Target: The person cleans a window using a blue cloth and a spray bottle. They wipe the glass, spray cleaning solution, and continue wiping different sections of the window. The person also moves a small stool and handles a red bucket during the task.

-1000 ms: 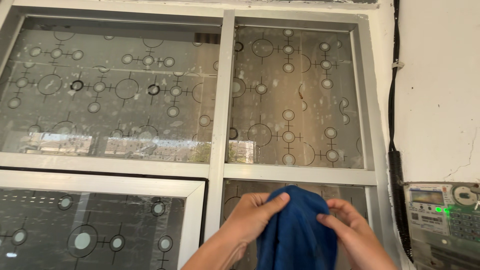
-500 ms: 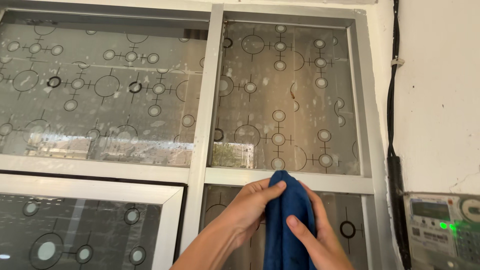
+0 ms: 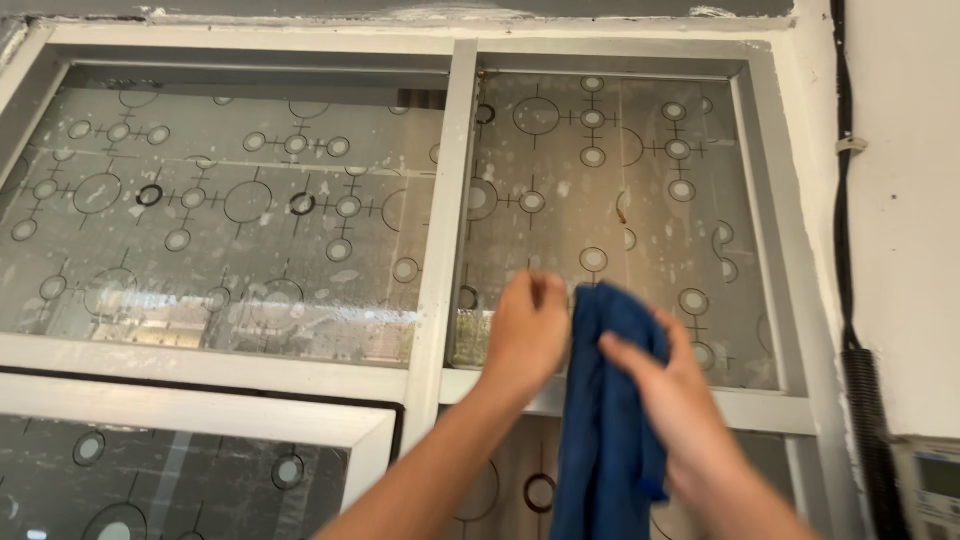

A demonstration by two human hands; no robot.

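A dark blue cloth (image 3: 608,400) hangs between the person's two raised hands in front of the lower part of the right window pane (image 3: 620,200), its upper edge bunched and the rest drooping down out of view. The right hand (image 3: 672,395) has its grip closed round the top fold from the side, while the left hand (image 3: 528,335) sits just beside the cloth's left edge, fingers curled, though whether it pinches the fabric cannot be told from the blur. The cloth looks soft, limp and light, unlikely to slip, so a gathered handful near the top seems the surest hold.
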